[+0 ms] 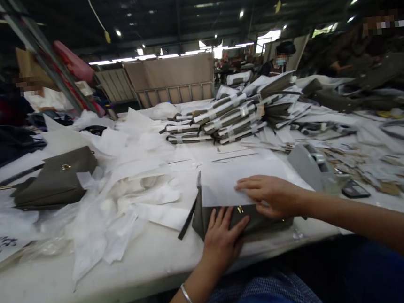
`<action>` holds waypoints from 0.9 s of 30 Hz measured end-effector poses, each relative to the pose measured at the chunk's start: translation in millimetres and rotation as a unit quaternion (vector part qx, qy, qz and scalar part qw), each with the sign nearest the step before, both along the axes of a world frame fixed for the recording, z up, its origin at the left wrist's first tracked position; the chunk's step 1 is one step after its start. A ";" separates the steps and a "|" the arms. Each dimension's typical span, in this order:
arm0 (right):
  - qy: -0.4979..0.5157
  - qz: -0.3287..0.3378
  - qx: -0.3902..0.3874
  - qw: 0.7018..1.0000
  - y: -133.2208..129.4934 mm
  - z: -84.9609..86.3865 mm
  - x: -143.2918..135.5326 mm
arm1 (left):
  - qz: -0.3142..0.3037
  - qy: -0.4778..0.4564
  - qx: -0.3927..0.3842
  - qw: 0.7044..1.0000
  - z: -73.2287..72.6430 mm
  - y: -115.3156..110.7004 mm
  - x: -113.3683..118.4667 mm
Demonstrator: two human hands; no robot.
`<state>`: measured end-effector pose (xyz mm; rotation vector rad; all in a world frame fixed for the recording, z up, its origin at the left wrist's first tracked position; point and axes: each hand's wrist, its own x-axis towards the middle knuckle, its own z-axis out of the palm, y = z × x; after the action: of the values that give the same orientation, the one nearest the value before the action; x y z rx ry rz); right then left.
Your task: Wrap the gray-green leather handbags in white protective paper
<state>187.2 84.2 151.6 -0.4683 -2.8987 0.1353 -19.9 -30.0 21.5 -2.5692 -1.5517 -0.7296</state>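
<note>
A dark olive-grey bag point(207, 217) with small gold-coloured hardware lies at the table's front edge. Across its upper part rests a white sheet point(222, 187). My left hand point(225, 232) is spread flat on the front of the bag, just below the sheet. From the right, my right hand point(271, 195) lies on the sheet with its fingers stretched out; its thumb is partly tucked underneath. A dark strap point(188, 218) sticks out at the bag's left side. My hands and the sheet hide much of the bag.
Another olive bag point(59, 178) lies at left among crumpled white sheets point(122, 215). Stacked, wrapped bags point(230, 113) stand at the back. A grey tape dispenser point(311, 165) and a dark phone-like object point(355, 189) sit at right. A masked person point(279, 62) is beyond the pile.
</note>
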 end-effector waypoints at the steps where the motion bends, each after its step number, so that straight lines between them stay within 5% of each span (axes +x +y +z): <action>1: -0.007 0.016 -0.033 0.999 -6.9 -10.1 7.6 | -0.001 -0.007 -0.007 1.000 1.3 -0.3 0.5; 5: 0.015 0.024 -0.158 0.987 -19.6 -34.9 24.2 | 0.003 -0.010 -0.042 0.999 0.3 -2.7 0.8; 8: 0.031 0.029 -0.234 0.971 -18.0 -35.3 26.1 | 0.016 -0.001 -0.058 0.998 -5.1 -3.7 0.8; 11: 0.034 -0.034 -0.283 0.958 -9.9 -34.9 23.3 | 0.020 0.009 -0.058 0.998 -5.1 -3.7 1.7; 14: 0.010 -0.077 -0.247 0.966 0.0 -42.2 19.5 | 0.018 0.018 -0.047 0.999 0.1 -3.2 2.6; 20: -0.104 0.016 -0.159 0.982 12.3 -57.1 15.9 | 0.015 0.023 -0.020 0.999 -7.2 -3.5 1.8; 27: -0.072 0.058 -0.143 0.985 17.9 -71.3 16.7 | 0.008 0.026 0.035 0.999 -15.0 -1.5 1.0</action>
<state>203.9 102.1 80.3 -0.3676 -3.0617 0.5623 -18.9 -31.5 6.5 -2.5018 -1.5029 -0.6961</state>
